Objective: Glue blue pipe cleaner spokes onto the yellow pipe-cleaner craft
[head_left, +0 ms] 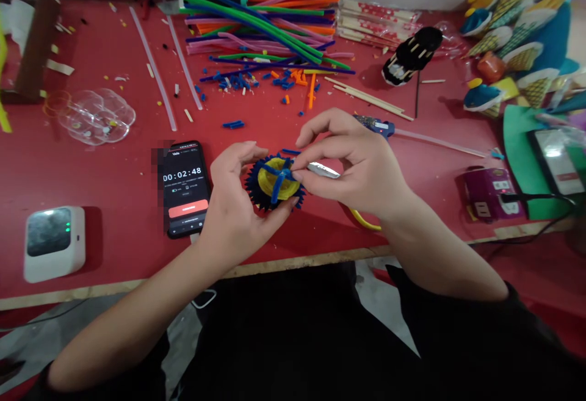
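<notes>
My left hand (233, 199) is closed round the edge of a small round craft piece (253, 188) with a spiky dark blue rim and a yellow inside. Short blue pipe cleaner pieces (277, 190) cross its yellow middle. Thumb and forefinger of my right hand (354, 157) pinch at the centre, where the blue pieces meet; the fingertips partly hide what they grip. Under that hand a shiny silver object (324, 170) shows in part. Just behind it lies a dark blue glue gun (378, 126) with a clear glue stick (439, 143) in its back.
Pipe cleaners (270, 22) lie piled at the back, with blue cut bits (238, 80) before them. A lit phone (185, 190) and white device (55, 242) are left. Rightward stand a black figure (412, 56), blue bird-like figures (480, 96) and a purple box (492, 193).
</notes>
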`<control>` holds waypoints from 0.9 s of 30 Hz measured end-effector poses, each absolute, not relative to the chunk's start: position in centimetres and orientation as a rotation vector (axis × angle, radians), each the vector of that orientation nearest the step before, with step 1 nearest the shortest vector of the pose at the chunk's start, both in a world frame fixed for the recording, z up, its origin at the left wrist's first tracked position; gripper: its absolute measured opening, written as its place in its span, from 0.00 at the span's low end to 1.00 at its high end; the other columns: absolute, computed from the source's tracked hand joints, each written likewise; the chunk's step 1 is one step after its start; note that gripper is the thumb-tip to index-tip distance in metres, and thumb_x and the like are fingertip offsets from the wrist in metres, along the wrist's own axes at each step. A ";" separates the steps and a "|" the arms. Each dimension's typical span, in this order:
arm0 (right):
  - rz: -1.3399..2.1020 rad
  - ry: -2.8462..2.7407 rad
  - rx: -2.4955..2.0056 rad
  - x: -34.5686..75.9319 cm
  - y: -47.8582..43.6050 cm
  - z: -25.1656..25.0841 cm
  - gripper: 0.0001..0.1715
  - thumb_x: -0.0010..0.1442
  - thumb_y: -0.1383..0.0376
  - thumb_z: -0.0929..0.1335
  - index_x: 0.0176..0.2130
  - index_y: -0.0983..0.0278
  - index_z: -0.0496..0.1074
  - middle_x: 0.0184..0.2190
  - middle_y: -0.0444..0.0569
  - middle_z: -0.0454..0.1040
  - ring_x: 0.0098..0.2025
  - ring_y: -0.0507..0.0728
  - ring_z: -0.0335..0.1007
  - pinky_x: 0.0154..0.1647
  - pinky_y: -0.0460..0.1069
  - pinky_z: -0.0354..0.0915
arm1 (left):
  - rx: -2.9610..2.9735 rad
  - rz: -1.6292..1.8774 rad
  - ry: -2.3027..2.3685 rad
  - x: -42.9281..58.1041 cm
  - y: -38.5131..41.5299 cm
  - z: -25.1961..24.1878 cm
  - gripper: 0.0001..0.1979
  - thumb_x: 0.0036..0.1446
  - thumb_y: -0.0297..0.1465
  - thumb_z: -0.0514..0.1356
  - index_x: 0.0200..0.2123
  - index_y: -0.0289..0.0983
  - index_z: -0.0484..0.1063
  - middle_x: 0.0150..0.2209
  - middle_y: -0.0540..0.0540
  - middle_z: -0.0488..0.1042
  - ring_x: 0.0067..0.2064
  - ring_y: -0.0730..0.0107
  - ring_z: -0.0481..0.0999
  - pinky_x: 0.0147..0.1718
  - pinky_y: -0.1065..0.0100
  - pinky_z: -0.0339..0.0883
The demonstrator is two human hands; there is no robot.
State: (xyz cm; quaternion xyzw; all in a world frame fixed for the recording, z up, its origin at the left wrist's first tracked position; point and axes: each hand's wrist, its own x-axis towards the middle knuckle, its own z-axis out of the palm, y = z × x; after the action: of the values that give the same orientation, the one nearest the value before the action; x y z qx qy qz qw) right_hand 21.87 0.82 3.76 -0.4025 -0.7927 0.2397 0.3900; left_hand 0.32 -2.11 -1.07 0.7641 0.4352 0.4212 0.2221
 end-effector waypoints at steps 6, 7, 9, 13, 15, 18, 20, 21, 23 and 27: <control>0.535 -2.098 -1.010 21.7 0.9 4.3 0.06 0.61 0.68 0.73 0.32 0.58 0.80 0.42 0.48 0.76 0.45 0.58 0.76 0.49 0.56 0.74 | 2.100 1.195 1.162 0.5 -2.1 -1.3 0.41 0.55 0.31 0.72 0.65 0.43 0.52 0.60 0.35 0.67 0.61 0.48 0.77 0.59 0.45 0.76; 0.515 -2.111 -1.015 21.7 0.9 4.3 0.07 0.61 0.69 0.73 0.32 0.57 0.80 0.42 0.48 0.76 0.46 0.59 0.76 0.49 0.56 0.74 | 2.095 1.198 1.154 0.5 -2.1 -1.3 0.42 0.55 0.31 0.72 0.65 0.43 0.52 0.60 0.35 0.67 0.61 0.48 0.77 0.59 0.45 0.76; 0.464 -2.138 -1.031 21.6 0.9 4.4 0.08 0.61 0.69 0.73 0.31 0.56 0.80 0.43 0.48 0.77 0.46 0.59 0.76 0.47 0.55 0.74 | 2.086 1.214 1.146 0.5 -2.1 -1.4 0.42 0.55 0.31 0.72 0.65 0.44 0.52 0.61 0.36 0.67 0.62 0.48 0.76 0.59 0.45 0.76; 0.365 -2.166 -1.023 21.5 0.8 4.4 0.08 0.60 0.68 0.74 0.31 0.55 0.80 0.42 0.48 0.78 0.46 0.60 0.77 0.42 0.54 0.74 | 2.049 1.228 1.173 0.6 -2.1 -1.5 0.41 0.54 0.32 0.73 0.64 0.44 0.54 0.62 0.37 0.67 0.61 0.49 0.76 0.59 0.45 0.76; 0.340 -2.166 -1.007 21.4 0.8 4.4 0.09 0.60 0.69 0.73 0.31 0.55 0.81 0.42 0.50 0.78 0.46 0.59 0.76 0.43 0.54 0.74 | 2.036 1.221 1.176 0.6 -2.1 -1.5 0.40 0.54 0.32 0.73 0.64 0.44 0.55 0.61 0.37 0.67 0.61 0.49 0.76 0.58 0.45 0.76; 0.344 -2.184 -1.051 21.4 0.6 4.5 0.10 0.61 0.68 0.73 0.31 0.54 0.81 0.44 0.50 0.79 0.48 0.60 0.76 0.44 0.55 0.74 | 2.024 1.242 1.152 0.8 -2.1 -1.5 0.39 0.54 0.31 0.72 0.63 0.45 0.55 0.61 0.37 0.66 0.60 0.49 0.76 0.58 0.45 0.76; 0.352 -2.166 -1.092 21.7 0.6 4.7 0.09 0.63 0.65 0.73 0.31 0.52 0.81 0.44 0.48 0.79 0.48 0.60 0.76 0.46 0.55 0.75 | 2.026 1.245 1.143 0.8 -2.1 -1.4 0.40 0.54 0.31 0.72 0.63 0.46 0.54 0.61 0.37 0.66 0.61 0.49 0.76 0.59 0.44 0.76; 0.346 -2.127 -1.089 22.0 0.7 4.8 0.07 0.63 0.64 0.73 0.32 0.52 0.81 0.43 0.48 0.79 0.47 0.60 0.76 0.47 0.55 0.75 | 2.029 1.238 1.143 0.8 -2.0 -1.4 0.40 0.54 0.30 0.71 0.63 0.46 0.53 0.61 0.37 0.66 0.61 0.49 0.75 0.59 0.44 0.75; 0.314 -2.008 -1.082 22.9 1.0 4.8 0.05 0.65 0.63 0.73 0.36 0.54 0.81 0.41 0.47 0.79 0.45 0.58 0.76 0.47 0.55 0.74 | 2.043 1.202 1.147 0.6 -1.8 -1.1 0.41 0.54 0.30 0.70 0.64 0.46 0.51 0.61 0.37 0.66 0.62 0.49 0.75 0.60 0.43 0.75; 0.270 -2.014 -1.266 25.8 2.2 4.1 0.06 0.66 0.64 0.71 0.42 0.56 0.81 0.37 0.47 0.80 0.38 0.57 0.75 0.40 0.54 0.71 | 2.109 1.149 1.110 -0.1 -1.0 -0.3 0.42 0.53 0.29 0.68 0.64 0.45 0.47 0.61 0.37 0.67 0.63 0.48 0.74 0.61 0.42 0.75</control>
State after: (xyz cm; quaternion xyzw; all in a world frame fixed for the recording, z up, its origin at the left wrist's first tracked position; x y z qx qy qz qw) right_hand 25.78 2.16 4.07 -0.4921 -0.7833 0.1049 0.3651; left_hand -0.08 -0.96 -0.29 0.7727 0.4066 0.4210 0.2456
